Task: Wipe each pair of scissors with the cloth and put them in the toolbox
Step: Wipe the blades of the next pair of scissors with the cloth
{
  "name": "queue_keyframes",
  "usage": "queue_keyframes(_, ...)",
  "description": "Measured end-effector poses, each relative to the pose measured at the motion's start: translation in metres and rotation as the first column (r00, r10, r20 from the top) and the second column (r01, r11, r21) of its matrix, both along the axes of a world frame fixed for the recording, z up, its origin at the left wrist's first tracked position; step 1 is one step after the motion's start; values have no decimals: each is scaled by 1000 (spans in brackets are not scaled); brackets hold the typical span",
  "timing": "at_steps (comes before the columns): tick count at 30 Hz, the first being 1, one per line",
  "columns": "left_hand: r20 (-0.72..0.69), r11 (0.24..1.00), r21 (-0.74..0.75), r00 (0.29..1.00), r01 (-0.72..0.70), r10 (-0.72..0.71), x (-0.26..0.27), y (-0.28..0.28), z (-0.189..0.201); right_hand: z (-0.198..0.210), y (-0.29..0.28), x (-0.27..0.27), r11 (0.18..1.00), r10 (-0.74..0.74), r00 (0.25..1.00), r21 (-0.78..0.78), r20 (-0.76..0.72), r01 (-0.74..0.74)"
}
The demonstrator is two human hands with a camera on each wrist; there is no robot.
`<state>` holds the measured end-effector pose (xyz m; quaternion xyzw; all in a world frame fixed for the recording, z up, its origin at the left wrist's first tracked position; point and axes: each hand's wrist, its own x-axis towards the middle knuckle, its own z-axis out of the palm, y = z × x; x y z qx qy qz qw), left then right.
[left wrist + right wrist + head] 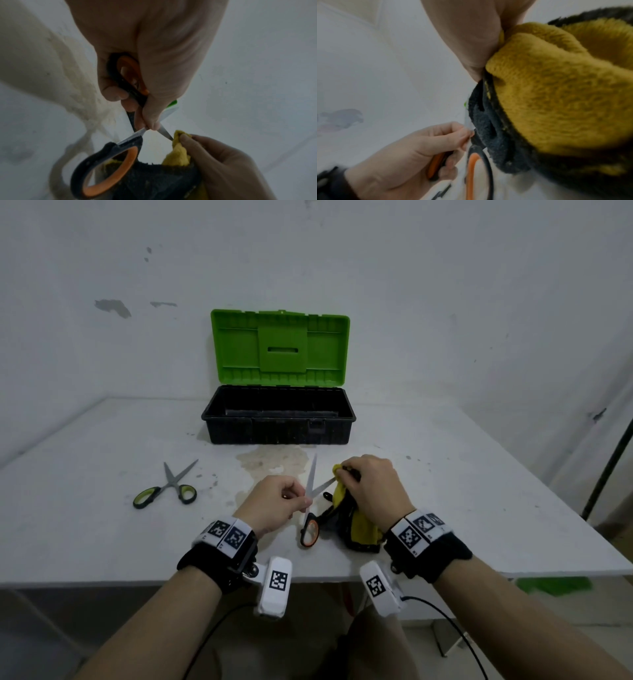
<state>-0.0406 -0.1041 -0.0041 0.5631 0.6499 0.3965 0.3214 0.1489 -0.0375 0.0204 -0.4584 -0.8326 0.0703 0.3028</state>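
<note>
On the table [102, 525], near edge: the orange-handled scissors [310, 530] are being held with their blades spread in a V, one handle loop hanging near the tabletop.
Left hand [274, 503]: its fingers are curling round the other handle, with thumb and fingertips pinching close to the pivot, steadying the pair.
Right hand [371, 487]: it is gripping the yellow and dark cloth [363, 530], bunched, and pinching a fold of it over the tip of one blade.
Step in hand: the first pair is being wiped, one blade at its tip; the second blade is standing bare.
Green-handled scissors [166, 491]: they are lying flat and slightly spread, well apart to the left, untouched.
Toolbox [278, 414]: it is sitting farther back with its green lid [279, 347] standing up; no scissors are showing inside its black tub.
Next move, as a judgement: it is probably calling for cloth on the bare blade, fingers staying behind the edge, then closing the blades before carrying the pair to the box.
</note>
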Motion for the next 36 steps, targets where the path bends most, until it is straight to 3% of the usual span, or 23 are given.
queue_keyframes(5,-245,990,133,969,53,-19,2,2,18,1,-20,-15,993,111,993,-33,40,-110)
queue_keyframes(9,-292,990,133,956,51,-10,-2,0,22,3,-7,-6,999,-6,1000,-51,-11,6)
queue_keyframes(12,-232,995,95,973,27,-4,-6,-1,22,9,-1,4,996,-79,996,-33,-29,78)
queue_keyframes(17,-121,995,4,988,96,-94,-6,0,22,4,-22,-9,997,77,995,-24,66,-76)
queue_keyframes(23,20,991,-46,992,129,-128,-8,-6,22,-4,-19,-3,997,12,996,-71,86,-6)
queue_keyframes(29,264,971,-157,955,179,-133,-11,-9,22,-5,-18,-4,997,0,997,-81,80,7)
queue_keyframes(36,456,982,-136,888,132,-56,-14,-4,16,-5,-20,-8,997,2,997,-82,73,4)
